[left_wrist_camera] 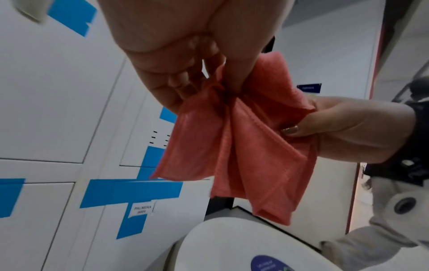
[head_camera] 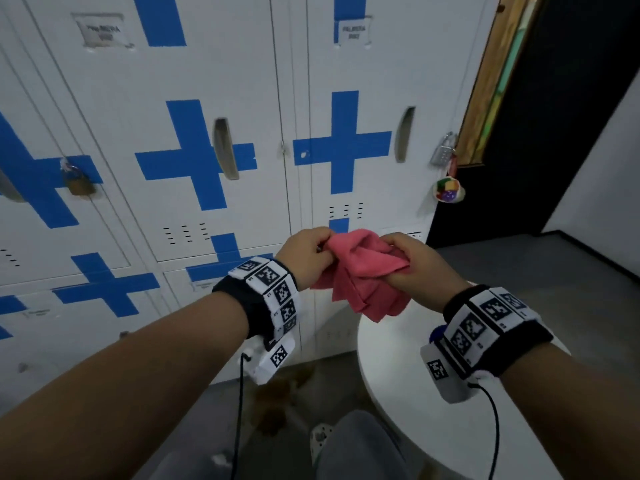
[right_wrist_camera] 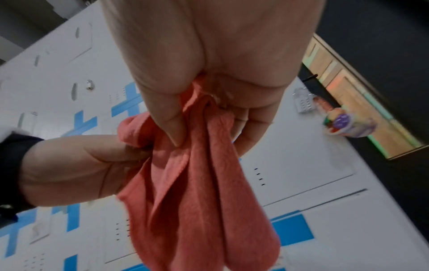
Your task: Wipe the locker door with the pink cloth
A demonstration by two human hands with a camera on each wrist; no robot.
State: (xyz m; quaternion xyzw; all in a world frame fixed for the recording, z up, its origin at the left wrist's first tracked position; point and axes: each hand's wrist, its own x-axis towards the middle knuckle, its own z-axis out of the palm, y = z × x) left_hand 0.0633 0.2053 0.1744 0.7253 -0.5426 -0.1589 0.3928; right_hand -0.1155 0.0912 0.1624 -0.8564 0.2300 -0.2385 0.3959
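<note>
I saw the brass padlock (head_camera: 79, 183) hanging far left on the lockers. My left hand (head_camera: 304, 258) pinched one bunched edge of the pink cloth (head_camera: 360, 275); my right hand (head_camera: 419, 261) gripped the other side. The cloth hung between them in the air, clear of the locker door (head_camera: 367, 81), above the white round table (head_camera: 391, 368). A silver padlock (head_camera: 443, 148) hung far right.
</note>
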